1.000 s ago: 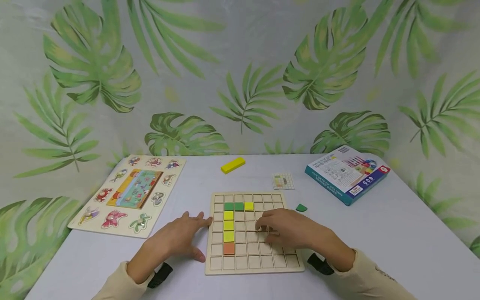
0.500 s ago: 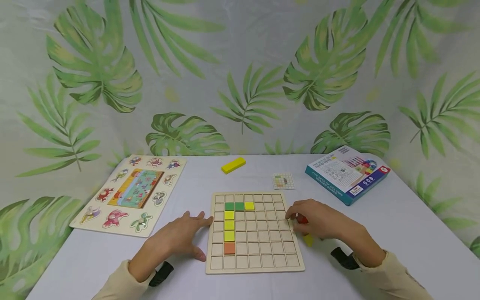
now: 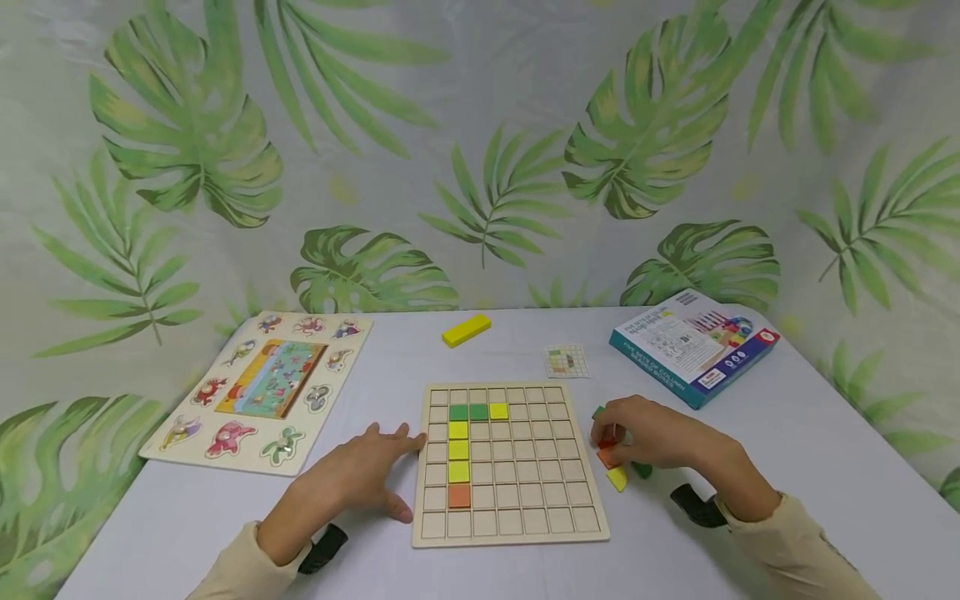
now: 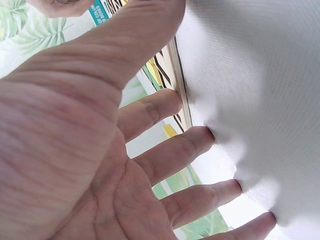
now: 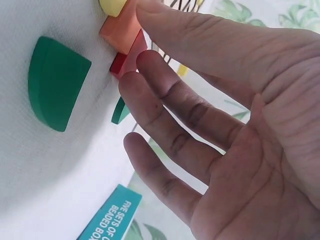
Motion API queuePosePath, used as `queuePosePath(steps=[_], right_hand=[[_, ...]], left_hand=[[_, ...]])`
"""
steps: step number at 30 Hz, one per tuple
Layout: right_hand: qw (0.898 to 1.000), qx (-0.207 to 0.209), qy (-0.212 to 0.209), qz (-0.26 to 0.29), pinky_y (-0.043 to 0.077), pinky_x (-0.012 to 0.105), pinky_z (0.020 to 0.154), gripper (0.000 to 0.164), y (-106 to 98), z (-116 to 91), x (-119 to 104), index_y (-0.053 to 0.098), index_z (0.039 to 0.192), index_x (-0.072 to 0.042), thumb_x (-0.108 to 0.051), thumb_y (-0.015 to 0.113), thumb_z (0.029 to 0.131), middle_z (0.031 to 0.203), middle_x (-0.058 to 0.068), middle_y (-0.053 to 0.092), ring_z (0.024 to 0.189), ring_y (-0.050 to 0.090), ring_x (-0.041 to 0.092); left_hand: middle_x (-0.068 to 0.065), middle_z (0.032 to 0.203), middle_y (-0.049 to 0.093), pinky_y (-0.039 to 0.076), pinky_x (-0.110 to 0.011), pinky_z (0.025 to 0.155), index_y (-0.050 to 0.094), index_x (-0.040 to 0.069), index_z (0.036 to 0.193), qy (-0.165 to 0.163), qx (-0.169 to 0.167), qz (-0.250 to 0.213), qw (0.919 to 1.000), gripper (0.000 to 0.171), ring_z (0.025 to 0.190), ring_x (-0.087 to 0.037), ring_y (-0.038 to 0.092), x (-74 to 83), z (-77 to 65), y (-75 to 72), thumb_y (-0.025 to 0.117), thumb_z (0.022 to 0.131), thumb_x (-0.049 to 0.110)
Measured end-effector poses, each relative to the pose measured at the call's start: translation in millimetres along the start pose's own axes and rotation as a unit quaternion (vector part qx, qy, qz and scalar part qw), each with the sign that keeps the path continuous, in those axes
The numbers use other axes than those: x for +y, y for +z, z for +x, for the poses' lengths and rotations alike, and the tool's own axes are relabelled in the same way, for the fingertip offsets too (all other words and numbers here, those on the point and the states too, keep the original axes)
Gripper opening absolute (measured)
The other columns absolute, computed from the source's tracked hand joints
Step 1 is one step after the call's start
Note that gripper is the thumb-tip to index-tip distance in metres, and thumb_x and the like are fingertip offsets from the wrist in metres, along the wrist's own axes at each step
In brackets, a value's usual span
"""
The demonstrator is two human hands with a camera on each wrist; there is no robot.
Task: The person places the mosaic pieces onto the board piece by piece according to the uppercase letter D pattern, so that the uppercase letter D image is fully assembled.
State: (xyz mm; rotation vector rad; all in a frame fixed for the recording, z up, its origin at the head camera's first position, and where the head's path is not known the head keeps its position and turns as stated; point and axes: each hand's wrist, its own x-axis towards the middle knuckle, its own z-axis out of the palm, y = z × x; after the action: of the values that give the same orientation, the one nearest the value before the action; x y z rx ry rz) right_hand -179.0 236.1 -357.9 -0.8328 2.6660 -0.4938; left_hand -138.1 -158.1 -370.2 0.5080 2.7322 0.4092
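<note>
A pale wooden grid board (image 3: 517, 467) lies on the table with green, yellow and orange square tiles in its cells. At its left edge rests my left hand (image 3: 367, 471), fingers spread, fingertips on the cloth and against the board's side. My right hand (image 3: 648, 433) is low over loose pieces right of the board. Its thumb touches an orange block (image 5: 120, 30), with a red block (image 5: 131, 57) beside the fingertips; the index fingertip is hidden, so a grip cannot be confirmed. Next to these lie a yellow piece (image 3: 617, 478) and a green quarter-round piece (image 5: 57, 82).
Behind the board are a yellow bar (image 3: 466, 331) and a small pattern card (image 3: 567, 362). A teal-edged box (image 3: 693, 348) stands at the back right. An animal puzzle board (image 3: 262, 392) lies on the left. A leaf-print cloth (image 3: 480, 167) hangs behind.
My right hand has moved right, from over the grid to the loose pieces beside it, uncovering the grid's right-hand cells. My left hand and the tiles on the board have not moved.
</note>
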Motion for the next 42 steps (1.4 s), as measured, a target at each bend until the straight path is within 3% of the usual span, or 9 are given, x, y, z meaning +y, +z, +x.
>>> queuePosePath(steps=[20, 25, 31, 42], right_hand=[[1.0, 0.008, 0.022, 0.02, 0.052, 0.031, 0.078, 0.016, 0, -21, 15, 0.068, 0.094, -0.017, -0.011, 0.08, 0.084, 0.088, -0.007, 0.062, 0.083, 0.055, 0.011], [0.999, 0.001, 0.04, 0.025, 0.05, 0.029, 0.077, 0.016, 1, -14, 8, 0.069, 0.097, -0.015, -0.01, 0.079, 0.085, 0.087, -0.007, 0.063, 0.082, 0.055, 0.012], [0.999, -0.007, 0.027, 0.016, 0.049, 0.028, 0.076, 0.018, 2, 3, -2, 0.072, 0.102, -0.015, -0.007, 0.076, 0.087, 0.087, -0.006, 0.062, 0.082, 0.054, 0.013], [0.998, -0.021, 0.055, 0.021, 0.05, 0.029, 0.077, 0.02, -3, -2, -3, 0.076, 0.103, -0.018, -0.004, 0.073, 0.089, 0.093, -0.007, 0.064, 0.085, 0.055, 0.012]], left_hand=[[-0.017, 0.156, 0.043, 0.032, -0.073, 0.106, 0.052, 0.018, 0.148, 0.021, -0.015, 0.013, 0.9996, 0.098, 0.142, -0.057, 0.03, 16.0, 13.9, -8.8, 0.092, 0.061, 0.039], [-0.018, 0.155, 0.044, 0.032, -0.074, 0.104, 0.052, 0.017, 0.147, 0.018, -0.015, 0.01, 0.9997, 0.1, 0.141, -0.058, 0.031, 7.4, 9.2, -7.9, 0.092, 0.059, 0.04], [-0.019, 0.154, 0.045, 0.033, -0.075, 0.102, 0.052, 0.018, 0.147, -0.001, -0.012, 0.006, 0.9999, 0.104, 0.14, -0.06, 0.031, -6.7, -1.4, -3.8, 0.091, 0.055, 0.046], [-0.019, 0.153, 0.046, 0.035, -0.074, 0.1, 0.053, 0.017, 0.147, 0.018, -0.002, 0.001, 0.9998, 0.105, 0.137, -0.061, 0.033, -6.4, -1.5, -1.2, 0.09, 0.055, 0.05]])
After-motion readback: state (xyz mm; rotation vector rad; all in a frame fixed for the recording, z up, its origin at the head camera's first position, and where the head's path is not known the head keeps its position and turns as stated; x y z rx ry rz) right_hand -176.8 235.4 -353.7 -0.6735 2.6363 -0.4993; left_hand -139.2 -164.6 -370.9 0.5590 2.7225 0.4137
